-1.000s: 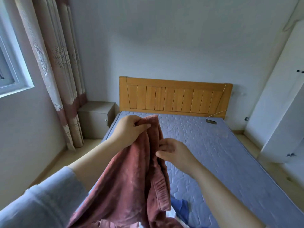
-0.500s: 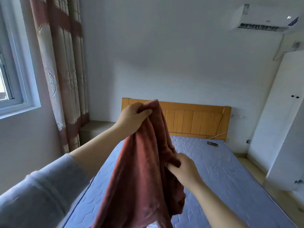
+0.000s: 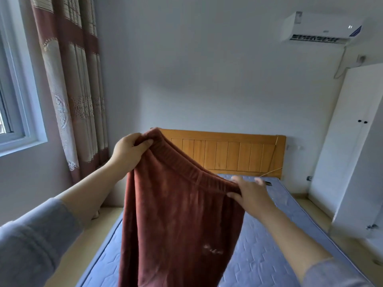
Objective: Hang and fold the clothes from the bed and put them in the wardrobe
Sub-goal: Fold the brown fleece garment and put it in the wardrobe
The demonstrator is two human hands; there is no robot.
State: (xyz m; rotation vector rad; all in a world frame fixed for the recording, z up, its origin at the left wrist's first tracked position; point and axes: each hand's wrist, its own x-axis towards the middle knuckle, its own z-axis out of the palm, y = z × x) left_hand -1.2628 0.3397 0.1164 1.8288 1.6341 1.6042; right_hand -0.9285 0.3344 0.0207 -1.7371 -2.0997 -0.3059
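A pair of rust-red fleece trousers (image 3: 178, 224) hangs in front of me over the bed (image 3: 269, 245), held up by its elastic waistband. My left hand (image 3: 128, 151) grips the waistband's left, higher end. My right hand (image 3: 249, 194) pinches the right, lower end with thumb under the band, the other fingers loosely spread. The waistband is stretched out between both hands, and the legs drop out of view at the bottom. The white wardrobe (image 3: 352, 146) stands at the right with its doors closed.
The blue quilted mattress has a wooden headboard (image 3: 228, 154) at the far wall. A patterned curtain (image 3: 74, 90) and a window (image 3: 12, 100) are on the left. An air conditioner (image 3: 321, 27) hangs high on the right. A small dark object (image 3: 268, 183) lies near the headboard.
The trousers were bunched between both hands; now the right hand has slid out to the right along the waistband and the garment is spread open. The camera has tilted upward.
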